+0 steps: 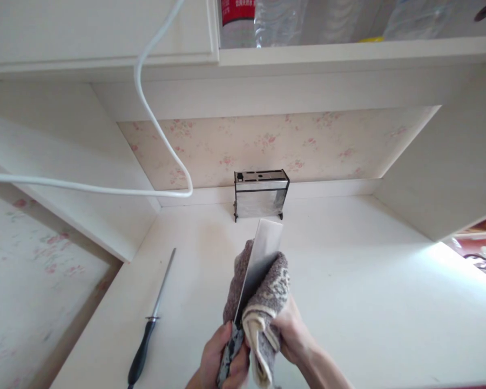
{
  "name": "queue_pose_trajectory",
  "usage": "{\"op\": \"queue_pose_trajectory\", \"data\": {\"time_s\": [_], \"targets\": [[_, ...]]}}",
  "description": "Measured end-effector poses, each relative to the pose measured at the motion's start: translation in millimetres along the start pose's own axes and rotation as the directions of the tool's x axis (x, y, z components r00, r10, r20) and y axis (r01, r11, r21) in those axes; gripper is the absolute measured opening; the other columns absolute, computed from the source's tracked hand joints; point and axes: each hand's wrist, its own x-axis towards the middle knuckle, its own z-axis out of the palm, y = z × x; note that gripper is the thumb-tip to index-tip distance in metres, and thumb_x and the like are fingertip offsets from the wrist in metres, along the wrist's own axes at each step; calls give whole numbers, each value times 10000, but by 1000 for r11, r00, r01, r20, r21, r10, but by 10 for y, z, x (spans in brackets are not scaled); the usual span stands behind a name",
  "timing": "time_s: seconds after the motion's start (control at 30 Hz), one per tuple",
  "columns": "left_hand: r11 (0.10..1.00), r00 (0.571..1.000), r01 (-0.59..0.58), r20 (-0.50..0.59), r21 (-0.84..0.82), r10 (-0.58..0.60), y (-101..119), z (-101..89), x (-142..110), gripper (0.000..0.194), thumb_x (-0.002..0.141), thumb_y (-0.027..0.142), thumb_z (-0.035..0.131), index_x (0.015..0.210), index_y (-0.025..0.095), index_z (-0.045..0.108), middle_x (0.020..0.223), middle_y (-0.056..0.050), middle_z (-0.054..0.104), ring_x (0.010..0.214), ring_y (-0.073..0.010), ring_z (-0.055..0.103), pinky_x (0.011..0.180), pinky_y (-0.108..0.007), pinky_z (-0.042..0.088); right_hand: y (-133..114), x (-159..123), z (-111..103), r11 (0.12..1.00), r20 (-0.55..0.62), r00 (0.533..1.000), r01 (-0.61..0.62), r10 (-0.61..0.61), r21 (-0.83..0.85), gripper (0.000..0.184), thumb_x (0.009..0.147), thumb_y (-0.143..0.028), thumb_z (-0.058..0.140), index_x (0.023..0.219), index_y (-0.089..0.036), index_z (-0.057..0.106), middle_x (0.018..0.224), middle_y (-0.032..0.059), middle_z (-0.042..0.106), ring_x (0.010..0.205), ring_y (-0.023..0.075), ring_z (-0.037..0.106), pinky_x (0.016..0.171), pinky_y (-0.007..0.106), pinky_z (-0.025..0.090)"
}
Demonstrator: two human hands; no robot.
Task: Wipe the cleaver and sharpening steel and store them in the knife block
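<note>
My left hand (216, 354) is wrapped round the dark, mottled handle of a cleaver (263, 243), whose broad blade points up and away from me. A grey-brown towel (273, 286) with a cream edge is folded around the blade, showing on both sides of it. My right hand (289, 332) grips the towel from the right, its fingers mostly hidden by the cloth. Both hands are over the near middle of the white counter. To their left lies a honing steel (148, 335) with a black handle, its rod pointing away.
A metal and black knife block (261, 194) stands against the back wall. White cable (162, 129) loops across the upper left. Overhead, a shelf (348, 52) holds plastic bottles (279, 21). Cabinet side panels (441, 156) bound the counter (368, 302).
</note>
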Motion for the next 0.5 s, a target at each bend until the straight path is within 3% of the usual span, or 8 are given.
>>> {"op": "queue_pose_trajectory", "data": {"time_s": [0.1, 0.2, 0.27, 0.4, 0.5], "targets": [[996, 990, 42, -140, 77, -31, -80, -17, 39, 610, 792, 663, 568, 474, 144, 515, 306, 43, 361, 217, -34, 271, 223, -156, 133, -79, 26, 126, 996, 24, 999, 31, -33, 79, 449, 590, -181, 779, 1026, -149, 673, 1059, 92, 720, 947, 265, 668, 810, 351, 559], [992, 943, 77, -330, 99, -40, -44, 42, 53, 635, 674, 714, 662, 455, 158, 448, 316, 73, 326, 233, -5, 226, 251, -150, 100, -125, 78, 132, 995, -80, 996, 40, -33, 89, 416, 598, -133, 765, 1003, -142, 669, 1008, 76, 724, 878, 235, 666, 767, 326, 552], [989, 908, 129, -409, 73, -88, 27, 90, 32, 602, 608, 710, 719, 535, 150, 512, 348, 96, 337, 239, 6, 193, 265, -150, 86, -129, 122, 83, 994, -117, 993, -3, 16, 112, 408, 595, -133, 761, 992, -139, 663, 959, 69, 730, 830, 232, 670, 736, 328, 555], [963, 867, 267, -444, 33, -225, 147, 116, -77, 571, 610, 697, 730, 778, 164, 614, 387, 120, 354, 263, 6, 150, 287, -144, 60, -170, 251, -124, 985, -203, 973, -75, 106, 158, 391, 559, -129, 728, 942, -138, 649, 793, 44, 733, 682, 226, 674, 611, 316, 555], [942, 879, 319, -406, 108, -251, 163, 61, -167, 569, 663, 710, 680, 744, 154, 590, 381, 113, 336, 271, 2, 142, 293, -155, 21, -262, 382, -300, 984, -276, 954, -72, 115, 162, 381, 531, -131, 725, 901, -140, 637, 698, 30, 716, 592, 215, 661, 546, 308, 545]]}}
